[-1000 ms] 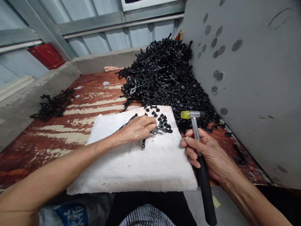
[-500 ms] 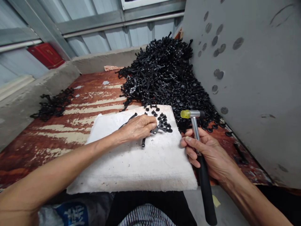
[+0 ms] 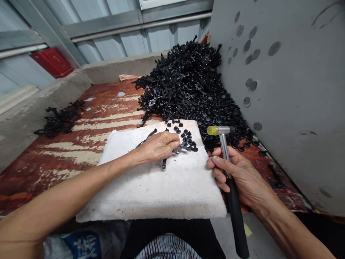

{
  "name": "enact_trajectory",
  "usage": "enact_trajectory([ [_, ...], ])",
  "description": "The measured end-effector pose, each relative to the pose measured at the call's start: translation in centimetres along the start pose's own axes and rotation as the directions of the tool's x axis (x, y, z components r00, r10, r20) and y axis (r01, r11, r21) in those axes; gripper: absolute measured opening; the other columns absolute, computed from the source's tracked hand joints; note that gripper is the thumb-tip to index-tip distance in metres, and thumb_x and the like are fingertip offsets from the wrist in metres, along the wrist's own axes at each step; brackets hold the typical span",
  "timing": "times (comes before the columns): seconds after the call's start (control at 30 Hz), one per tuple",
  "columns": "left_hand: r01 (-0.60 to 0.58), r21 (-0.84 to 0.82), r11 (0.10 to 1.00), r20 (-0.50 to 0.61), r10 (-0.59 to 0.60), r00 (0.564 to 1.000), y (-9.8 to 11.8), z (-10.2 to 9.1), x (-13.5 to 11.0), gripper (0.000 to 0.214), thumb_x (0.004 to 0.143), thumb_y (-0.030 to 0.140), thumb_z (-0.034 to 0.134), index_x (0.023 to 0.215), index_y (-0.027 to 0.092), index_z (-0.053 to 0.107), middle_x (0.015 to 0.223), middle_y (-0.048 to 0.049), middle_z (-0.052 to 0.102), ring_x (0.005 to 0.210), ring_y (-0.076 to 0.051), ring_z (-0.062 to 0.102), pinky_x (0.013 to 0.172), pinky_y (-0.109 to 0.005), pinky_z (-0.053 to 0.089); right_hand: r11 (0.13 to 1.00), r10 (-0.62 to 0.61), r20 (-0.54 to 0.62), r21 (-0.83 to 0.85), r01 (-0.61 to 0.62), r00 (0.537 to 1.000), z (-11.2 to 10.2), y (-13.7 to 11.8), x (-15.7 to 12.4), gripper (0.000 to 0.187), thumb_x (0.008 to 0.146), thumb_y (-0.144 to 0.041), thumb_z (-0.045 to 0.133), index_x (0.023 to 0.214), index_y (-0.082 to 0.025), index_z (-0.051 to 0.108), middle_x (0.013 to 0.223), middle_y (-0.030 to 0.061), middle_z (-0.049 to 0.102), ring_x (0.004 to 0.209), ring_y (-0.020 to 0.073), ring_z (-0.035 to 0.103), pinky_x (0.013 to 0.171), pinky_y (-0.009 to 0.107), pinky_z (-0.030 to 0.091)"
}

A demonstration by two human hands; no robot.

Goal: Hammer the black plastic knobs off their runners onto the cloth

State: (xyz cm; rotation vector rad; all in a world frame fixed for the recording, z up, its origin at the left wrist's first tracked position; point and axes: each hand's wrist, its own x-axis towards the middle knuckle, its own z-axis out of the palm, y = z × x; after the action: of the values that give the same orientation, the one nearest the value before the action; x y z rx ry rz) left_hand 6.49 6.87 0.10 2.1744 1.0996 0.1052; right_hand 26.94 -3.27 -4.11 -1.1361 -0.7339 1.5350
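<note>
My left hand (image 3: pixel 157 145) lies on a white pad (image 3: pixel 167 187), fingers curled onto a black plastic sprue (image 3: pixel 185 144) with small round caps along it. Loose black caps (image 3: pixel 175 126) sit on the pad's far edge. My right hand (image 3: pixel 237 172) grips the black handle of a small hammer (image 3: pixel 226 158). The hammer's metal head with a yellow tip is raised just right of the pad, near the sprue.
A big heap of black plastic parts (image 3: pixel 188 82) fills the back right of the worn red table (image 3: pixel 81 136). A smaller black pile (image 3: pixel 60 120) lies at the left. A grey board (image 3: pixel 283 90) walls the right side. A concrete ledge (image 3: pixel 40 100) runs along the left and back.
</note>
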Motion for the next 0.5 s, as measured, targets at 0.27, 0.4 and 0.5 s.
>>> enact_trajectory([
  [0.27,0.102,-0.037,0.994,0.052,-0.1,0.994,0.7,-0.7,0.5,0.017,0.08,0.018,0.045,0.063,0.017,0.049,0.052,0.0043,0.043,0.05,-0.009,0.037,0.049,-0.024,0.024,0.974,0.005,0.112,-0.225,0.02,0.994,0.3,0.0,-0.4,0.039,0.084,-0.056,0.059,0.108,-0.027,0.049,0.051,-0.0109,0.051,0.028,0.0052,0.031,0.025,0.016,0.034],
  [0.4,0.122,-0.044,0.992,0.046,-0.12,0.992,0.8,-0.8,0.6,0.017,0.077,0.018,0.046,0.06,0.018,0.048,0.051,0.0047,0.042,0.048,-0.008,0.035,0.048,-0.024,0.022,0.81,-0.156,0.129,-0.552,0.201,0.979,0.3,-1.3,-0.5,0.034,0.093,-0.048,0.048,0.119,-0.027,0.057,0.06,-0.0039,0.056,0.04,0.0102,0.049,0.035,0.02,0.045],
  [0.5,0.13,-0.035,0.991,0.027,-0.129,0.991,0.8,-0.8,0.6,0.018,0.076,0.018,0.047,0.058,0.018,0.048,0.05,0.0047,0.042,0.048,-0.009,0.035,0.048,-0.025,0.023,0.532,-0.431,0.249,-0.707,0.467,0.867,0.3,-2.1,-0.3,0.035,0.093,-0.03,0.051,0.127,-0.03,0.058,0.099,0.0056,0.07,0.091,0.0228,0.067,0.081,0.038,0.057],
])
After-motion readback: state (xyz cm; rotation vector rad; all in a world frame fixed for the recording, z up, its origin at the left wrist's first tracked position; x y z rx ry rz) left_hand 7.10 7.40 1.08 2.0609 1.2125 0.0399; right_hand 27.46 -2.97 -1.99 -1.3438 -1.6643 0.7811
